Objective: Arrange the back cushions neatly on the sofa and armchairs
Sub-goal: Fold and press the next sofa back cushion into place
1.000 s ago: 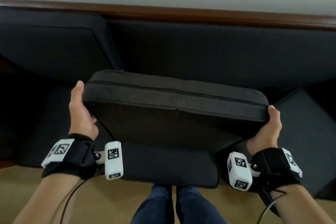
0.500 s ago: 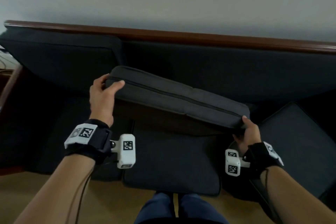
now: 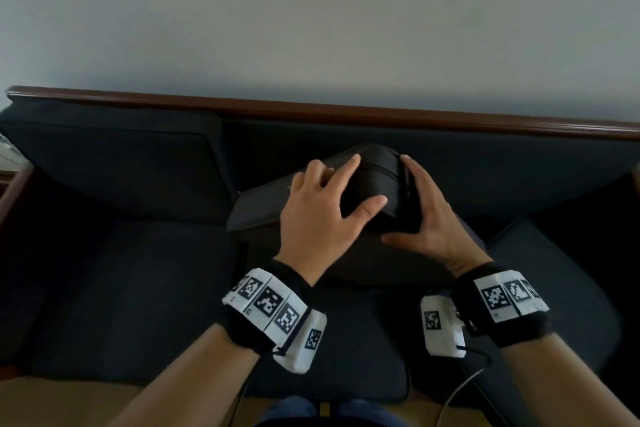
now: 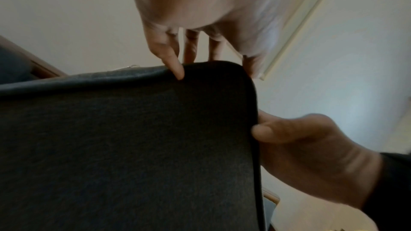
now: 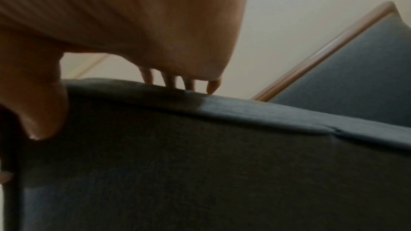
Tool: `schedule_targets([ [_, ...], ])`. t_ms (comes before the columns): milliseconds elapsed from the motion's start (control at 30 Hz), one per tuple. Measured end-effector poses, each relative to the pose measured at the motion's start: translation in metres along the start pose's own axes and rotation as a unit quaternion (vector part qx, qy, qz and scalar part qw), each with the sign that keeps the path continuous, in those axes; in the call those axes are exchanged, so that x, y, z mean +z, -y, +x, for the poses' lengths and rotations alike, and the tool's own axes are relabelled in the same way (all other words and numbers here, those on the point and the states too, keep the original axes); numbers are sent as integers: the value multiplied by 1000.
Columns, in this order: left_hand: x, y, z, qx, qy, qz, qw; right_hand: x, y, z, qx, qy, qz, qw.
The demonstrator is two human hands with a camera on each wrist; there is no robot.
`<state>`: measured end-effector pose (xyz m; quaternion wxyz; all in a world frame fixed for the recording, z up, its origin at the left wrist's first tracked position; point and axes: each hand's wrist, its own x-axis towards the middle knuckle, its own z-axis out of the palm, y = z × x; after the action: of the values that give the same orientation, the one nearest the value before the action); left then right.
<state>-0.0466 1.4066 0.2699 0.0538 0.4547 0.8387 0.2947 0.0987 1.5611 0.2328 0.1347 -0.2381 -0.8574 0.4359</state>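
Note:
A dark back cushion [image 3: 263,215] stands tilted on the sofa seat [image 3: 121,288], one rounded corner raised toward the backrest. My left hand [image 3: 322,208] lies over that raised corner, fingers spread across the top edge and thumb on the front face. Beside it, my right hand [image 3: 429,218] grips the cushion's right side edge, thumb in front and fingers behind. In the left wrist view the cushion [image 4: 133,147] fills the frame, with the left hand [image 4: 184,48] on its top and the right hand [image 4: 300,147] on its side. The right wrist view shows the right hand [image 5: 133,32] over the cushion [image 5: 200,164].
Another back cushion [image 3: 114,163] leans upright against the sofa's left backrest. A third dark cushion [image 3: 554,288] lies askew on the right of the seat. A wooden rail [image 3: 311,111] tops the backrest below a plain wall. My legs [image 3: 294,412] stand at the seat's front edge.
The cushion has swung from lying across, held at both ends, to standing with one corner up near the backrest. Both hands have come together at that corner.

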Motion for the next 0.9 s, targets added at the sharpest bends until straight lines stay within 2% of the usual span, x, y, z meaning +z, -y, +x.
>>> schedule_targets([
  [100, 5, -3, -2, 84, 2, -54, 995, -12, 3, 1, 19, -53, -22, 998],
  [167, 5, 6, -4, 114, 33, -129, 985, -22, -2, -5, 30, -69, -41, 996],
  [233, 1, 26, -2, 147, 60, -131, 979, -34, -6, -13, 32, -69, -35, 996],
  [267, -1, 40, 2, 148, 81, -113, 979, -38, -6, -17, 32, -69, -33, 997],
  [333, -6, 69, 13, 88, 194, -66, 975, -46, -12, -26, 33, -72, -18, 997],
  [400, -7, 93, 24, 39, 305, 29, 951, -51, -22, -36, 38, -76, 19, 996],
  [467, 0, 107, 27, 29, 358, 96, 928, -59, -30, -49, 47, -77, 64, 994],
  [533, 11, 111, 25, 30, 363, 105, 925, -66, -34, -61, 65, -87, 109, 988],
  [667, 29, 107, 23, 39, 299, 82, 950, -65, -29, -75, 80, -111, 155, 978],
  [767, 23, 101, 25, 42, 292, 95, 951, -61, -23, -78, 73, -118, 186, 973],
  [900, 8, 87, 19, 60, 283, 124, 949, -67, -10, -83, 75, -107, 158, 979],
])
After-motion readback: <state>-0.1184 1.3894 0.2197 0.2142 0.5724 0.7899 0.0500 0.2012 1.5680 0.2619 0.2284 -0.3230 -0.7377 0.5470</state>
